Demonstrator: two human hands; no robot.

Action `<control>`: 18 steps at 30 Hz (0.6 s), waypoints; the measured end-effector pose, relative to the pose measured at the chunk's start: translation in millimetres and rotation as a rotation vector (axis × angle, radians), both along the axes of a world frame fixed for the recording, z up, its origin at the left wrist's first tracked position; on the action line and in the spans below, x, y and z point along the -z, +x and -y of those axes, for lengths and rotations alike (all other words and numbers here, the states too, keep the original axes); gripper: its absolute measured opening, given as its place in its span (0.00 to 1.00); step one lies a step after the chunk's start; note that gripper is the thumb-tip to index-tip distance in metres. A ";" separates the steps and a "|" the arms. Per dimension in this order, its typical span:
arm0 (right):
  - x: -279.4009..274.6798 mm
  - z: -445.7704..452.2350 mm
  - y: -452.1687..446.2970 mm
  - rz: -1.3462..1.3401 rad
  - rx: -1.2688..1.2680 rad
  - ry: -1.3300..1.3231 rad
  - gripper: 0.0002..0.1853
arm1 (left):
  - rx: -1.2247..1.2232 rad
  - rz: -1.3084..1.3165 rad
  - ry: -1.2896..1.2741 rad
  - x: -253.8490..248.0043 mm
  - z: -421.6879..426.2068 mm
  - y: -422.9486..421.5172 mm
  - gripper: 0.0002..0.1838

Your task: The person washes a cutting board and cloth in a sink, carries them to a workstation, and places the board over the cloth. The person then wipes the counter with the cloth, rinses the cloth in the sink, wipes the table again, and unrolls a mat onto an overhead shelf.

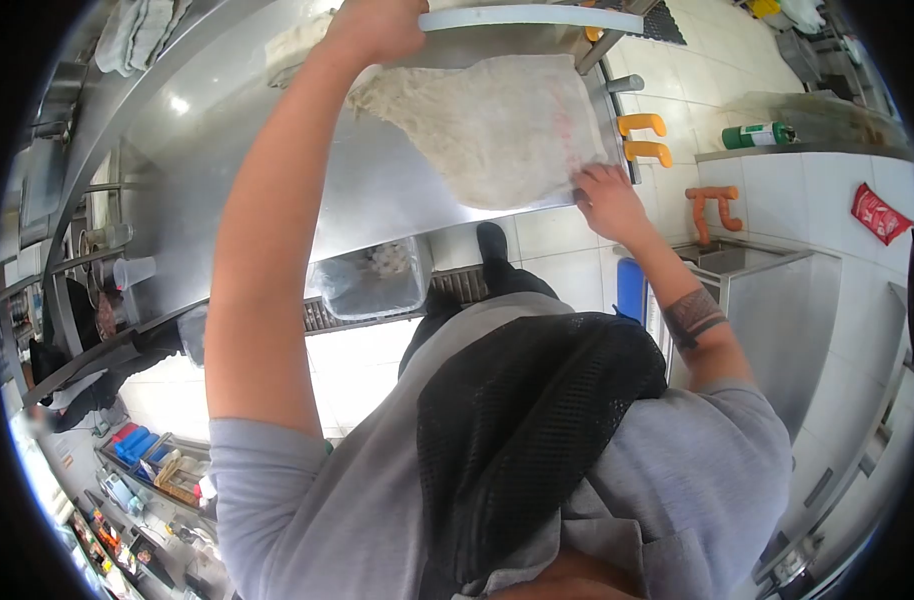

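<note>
A cream-coloured cloth (507, 130) with faint red marks lies spread on the steel worktable (267, 170), its left part crumpled. At the cloth's lower right corner, by the table edge, my right hand (613, 205) has its bent fingers on the fabric and appears to grip it. My left hand (379, 32) reaches to the far side, above the cloth's crumpled end and beside the left end of a pale bar (532, 16). Its fingertips are hidden, so what it touches there cannot be made out.
Orange hooked handles (645, 137) stick out past the table's right end. Below the front edge stands a clear plastic-lined bin (377, 280). A steel sink unit (767, 290) is on the right, with a green canister (759, 135) on a ledge. Folded cloths (137, 35) lie upper left.
</note>
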State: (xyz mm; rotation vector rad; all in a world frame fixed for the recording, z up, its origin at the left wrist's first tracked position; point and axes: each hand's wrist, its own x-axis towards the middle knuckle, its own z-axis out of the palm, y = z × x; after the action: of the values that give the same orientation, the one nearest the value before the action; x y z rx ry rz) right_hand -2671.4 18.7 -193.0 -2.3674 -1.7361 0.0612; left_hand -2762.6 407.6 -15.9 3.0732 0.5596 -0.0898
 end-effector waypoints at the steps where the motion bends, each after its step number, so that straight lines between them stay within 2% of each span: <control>1: -1.0 8.0 0.7 -0.021 0.062 -0.181 0.13 | 0.013 0.004 0.002 2.1 -1.0 -0.5 0.15; 2: -3.7 15.6 1.5 -0.021 0.058 -0.182 0.13 | 0.024 0.009 0.003 4.5 -2.0 -1.6 0.15; 4: -18.6 25.7 0.8 -0.003 0.192 -0.549 0.11 | 0.006 0.000 -0.003 2.1 0.8 -2.2 0.15; 5: -22.9 21.9 1.6 -0.001 0.192 -0.550 0.11 | -0.008 -0.004 -0.002 -0.4 1.8 -1.5 0.15; 7: -28.4 0.5 3.4 -0.178 0.321 -0.661 0.12 | 0.004 0.013 0.005 2.1 -1.7 -0.3 0.14; 9: -23.4 -37.7 0.9 -0.257 0.251 -0.415 0.11 | 0.014 0.022 0.014 4.7 -3.9 0.7 0.14; 11: -1.2 -83.4 1.5 -0.236 0.079 -0.032 0.12 | -0.021 -0.017 -0.001 4.0 -2.5 3.1 0.14; 13: 15.2 -142.8 4.7 -0.160 -0.018 0.188 0.16 | 0.008 0.028 0.002 11.7 -5.8 2.7 0.14; 15: 42.9 -202.9 10.9 -0.155 -0.101 0.250 0.21 | 0.031 0.067 0.009 12.3 -8.3 -0.3 0.14; 18: 57.6 -276.1 2.4 -0.115 -0.142 0.222 0.21 | 0.011 -0.017 0.029 2.6 -0.2 -0.2 0.15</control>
State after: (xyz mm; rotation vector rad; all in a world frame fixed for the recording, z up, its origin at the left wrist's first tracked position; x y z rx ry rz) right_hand -2669.0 294.7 -250.7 -2.0430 -1.7542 0.0235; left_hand -2762.8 407.8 -18.5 3.1068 0.5504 -0.1085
